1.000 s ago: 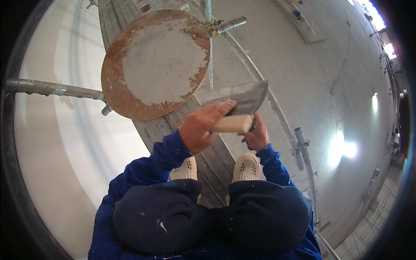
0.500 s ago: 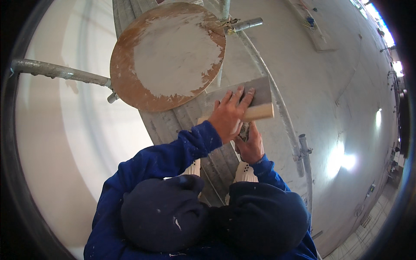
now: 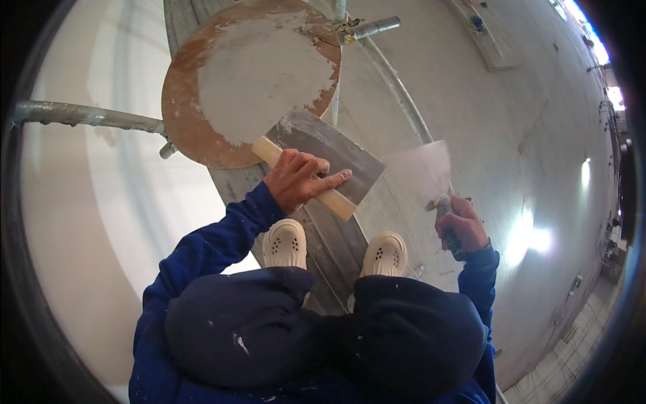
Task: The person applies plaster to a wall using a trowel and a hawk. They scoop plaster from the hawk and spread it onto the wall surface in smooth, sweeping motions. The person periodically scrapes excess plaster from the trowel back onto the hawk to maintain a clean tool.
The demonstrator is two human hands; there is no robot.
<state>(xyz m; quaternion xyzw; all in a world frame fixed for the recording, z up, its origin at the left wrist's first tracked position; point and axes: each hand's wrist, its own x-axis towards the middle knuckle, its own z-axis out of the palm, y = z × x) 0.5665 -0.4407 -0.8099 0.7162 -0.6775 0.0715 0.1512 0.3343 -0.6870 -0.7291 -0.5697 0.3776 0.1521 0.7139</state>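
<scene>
My left hand point(image 3: 297, 178) grips the pale wooden handle of a flat steel plastering trowel point(image 3: 326, 151), whose grey blade lies over the near edge of a round brown board point(image 3: 249, 74) smeared with grey-white plaster. My right hand point(image 3: 457, 222) is off to the right, closed on the dark handle of a wide putty knife point(image 3: 420, 165); its blade is blurred and points up toward the wall. Both hands are apart. My feet in cream clogs point(image 3: 286, 242) stand on a narrow scaffold plank point(image 3: 336, 249).
A metal scaffold tube point(image 3: 87, 116) runs in from the left under the round board, and another tube with a clamp point(image 3: 370, 28) sits at the top. A plastered grey wall point(image 3: 511, 135) fills the right side, with a tiled floor far below at the lower right.
The hands, together at the trowel before, have separated. My right hand swung out to the right with the putty knife; my left hand keeps the trowel near the round board.
</scene>
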